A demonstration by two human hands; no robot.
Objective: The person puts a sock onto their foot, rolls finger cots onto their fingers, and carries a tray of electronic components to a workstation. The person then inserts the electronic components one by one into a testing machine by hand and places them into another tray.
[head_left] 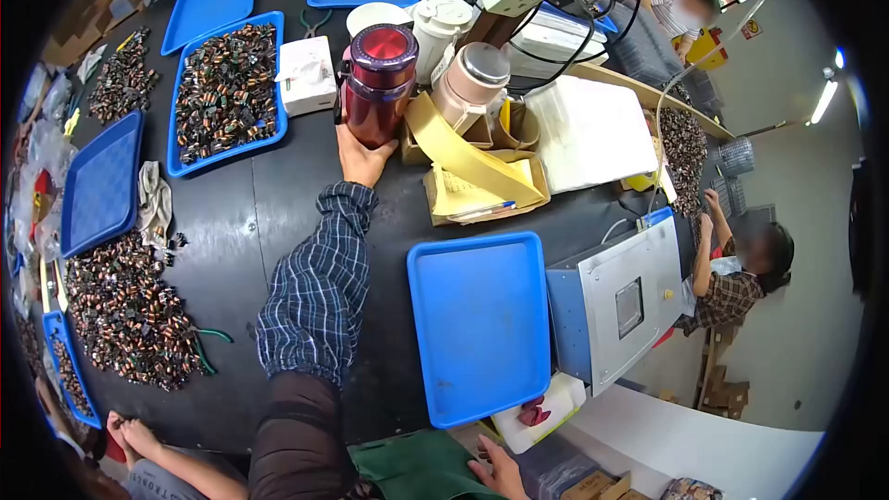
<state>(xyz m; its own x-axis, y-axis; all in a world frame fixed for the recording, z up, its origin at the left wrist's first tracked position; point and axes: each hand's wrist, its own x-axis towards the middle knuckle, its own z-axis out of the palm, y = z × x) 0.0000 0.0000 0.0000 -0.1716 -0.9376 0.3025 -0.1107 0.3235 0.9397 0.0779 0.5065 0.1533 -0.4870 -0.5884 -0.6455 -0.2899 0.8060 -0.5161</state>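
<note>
My left hand [365, 159], at the end of a plaid sleeve, reaches across the dark table. It is closed around the lower part of a shiny red vacuum flask [378, 83], which stands upright. The thumb shows on the flask's right side; the other fingers are partly hidden behind its left side. Low in the view, my right hand [500, 470] is beside the green apron [417, 465], fingers apart and nothing seen in it. A pale pink flask [475, 79] and a white lidded cup [439, 30] stand close to the red flask.
A cardboard box [486, 194] holds yellow paper. A blue tray [482, 324] lies beside a metal box-shaped device [630, 296]. Small copper-wound parts fill another tray [280, 65] and form a heap [134, 310]. A co-worker's hands [134, 435] are at lower left; another person [741, 268] sits right.
</note>
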